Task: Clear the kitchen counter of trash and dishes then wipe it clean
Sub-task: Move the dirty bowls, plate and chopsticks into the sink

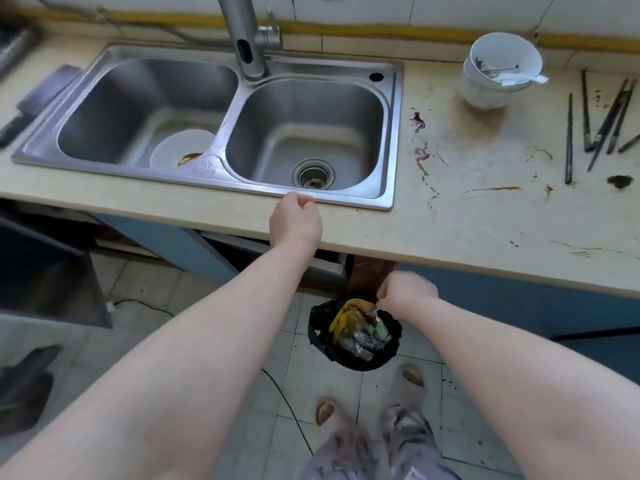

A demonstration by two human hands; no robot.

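Head view, one frame.

- Left hand: at 12 o'clock from frame centre, resting on the front edge of the counter, against the near rim of the sink. Fingers curled under; nothing seen in them.
- Right hand: at 5 o'clock, below the counter edge, directly over the trash bin. Fingertips pinched together on a small pale scrap; blurred, kind not determinable.
- Trash bin: on the floor at 6 o'clock, black liner, holds wrappers and yellow waste.
- Dishes: stacked bowls at 1 o'clock with a spoon inside; dark chopsticks scattered at 2 o'clock; a soiled white plate in the left basin at 10 o'clock.
- Red-brown stains on the counter, just right of the sink.
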